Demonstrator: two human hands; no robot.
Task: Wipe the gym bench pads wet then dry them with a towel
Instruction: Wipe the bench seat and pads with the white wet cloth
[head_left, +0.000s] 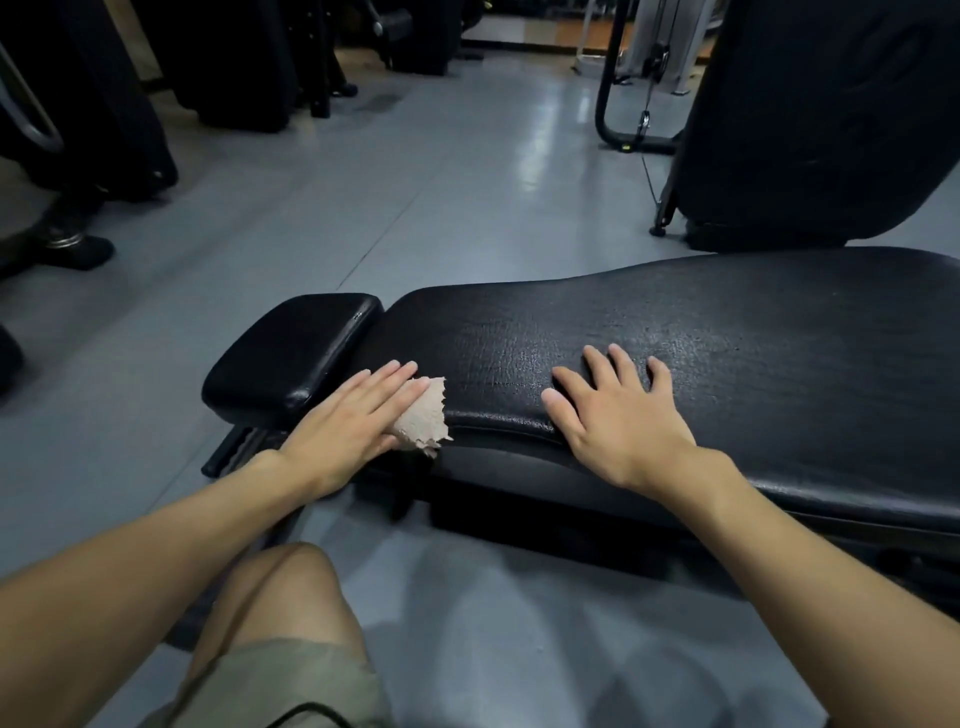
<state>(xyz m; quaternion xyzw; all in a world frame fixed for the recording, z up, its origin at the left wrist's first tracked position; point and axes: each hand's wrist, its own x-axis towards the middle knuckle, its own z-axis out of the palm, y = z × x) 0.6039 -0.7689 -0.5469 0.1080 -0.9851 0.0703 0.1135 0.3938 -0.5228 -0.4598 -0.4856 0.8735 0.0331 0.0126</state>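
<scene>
Crouched at the near side of the gym bench, 1 bare knee low in view. Pressing a crumpled beige cloth (423, 415) with the left hand (343, 415) onto the near-left end of the long pad (727, 332), right at the gap to the small pad (291, 348) on the left. Left fingers (395, 376) straight and close together, laid flat over the cloth, not curled round it, with its ragged edge poking out to the right. Bracing with the right hand (618, 415) on the near edge of the same long pad, well right of the cloth, its fingers spread wide and holding nothing. Cannot tell if the cloth is wet or dry. Judged handling: cloth light, soft and limp, likely to bunch or creep out from under flat fingers, so best pinned under the whole palm or gathered in a loose grip before sweeping. 2 pads lying end to end above the grey floor (415, 182), black, cushioned, cracked grain and some sheen on the long 1. Probably firm enough to lean on, fixed to the frame, nothing to lift. Possibly slick where damp, so mind the bracing hand.
</scene>
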